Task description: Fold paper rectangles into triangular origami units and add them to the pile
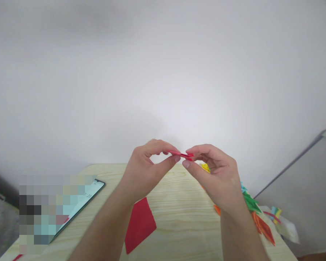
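Note:
A small folded piece of red paper (pixel 182 155) is held up above the table, seen nearly edge-on. My left hand (pixel 145 172) pinches its left part between thumb and fingers. Around the right end, where the layers spread slightly apart, the thumb and index finger of my right hand (pixel 220 177) close in a pinch. Below my left wrist a flat sheet of red paper (pixel 141 226) lies on the wooden table (pixel 184 224), partly hidden by the forearm.
At the left lies a tablet or phone (pixel 91 194), partly blurred out. Folded orange paper (pixel 263 228), green paper (pixel 251 203) and yellow paper (pixel 205 167) line the right side. A translucent bag (pixel 289 232) is by the right edge. A white wall (pixel 163 79) rises behind the table.

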